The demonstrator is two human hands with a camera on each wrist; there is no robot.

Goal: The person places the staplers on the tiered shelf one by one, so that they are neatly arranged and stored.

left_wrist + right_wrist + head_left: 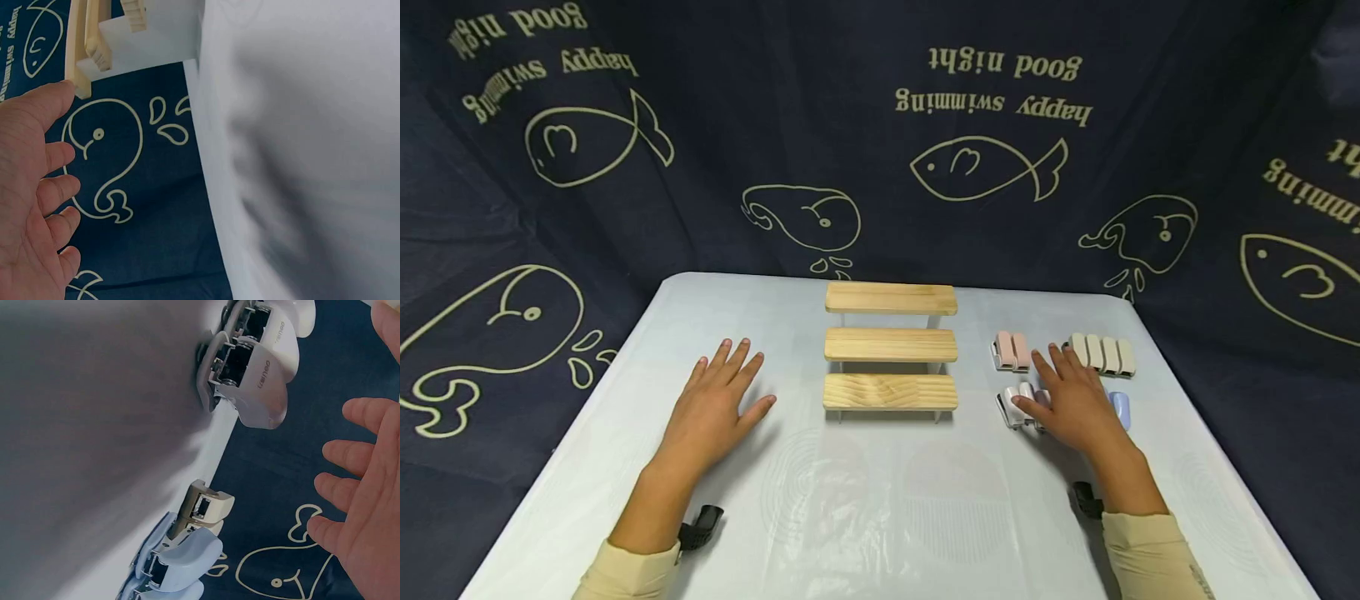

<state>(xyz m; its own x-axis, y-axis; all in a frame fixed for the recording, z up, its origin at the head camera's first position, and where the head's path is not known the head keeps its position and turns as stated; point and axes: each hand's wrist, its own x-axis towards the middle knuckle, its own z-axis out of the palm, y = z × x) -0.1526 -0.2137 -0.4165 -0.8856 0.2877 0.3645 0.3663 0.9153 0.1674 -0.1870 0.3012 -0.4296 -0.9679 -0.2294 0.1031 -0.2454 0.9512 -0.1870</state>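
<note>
My left hand (711, 417) hovers over the left part of the table with fingers spread, holding nothing. My right hand (1078, 404) is spread above a group of small staplers on the right and grips none of them. Two pink staplers (1012, 350) lie beyond its thumb side, and a row of cream staplers (1103, 354) lies past its fingertips. Pale white-grey staplers (265, 381) sit near the thumb, partly covered by the hand in the head view. Blue staplers (190, 559) are mostly hidden under the hand there.
A three-tier wooden stand (891, 345) with pale supports stands at the table's middle back, between the hands. The white table (625, 400) has a dark printed curtain (880, 108) behind and at both sides. A black strap piece (702, 527) shows at the left wrist.
</note>
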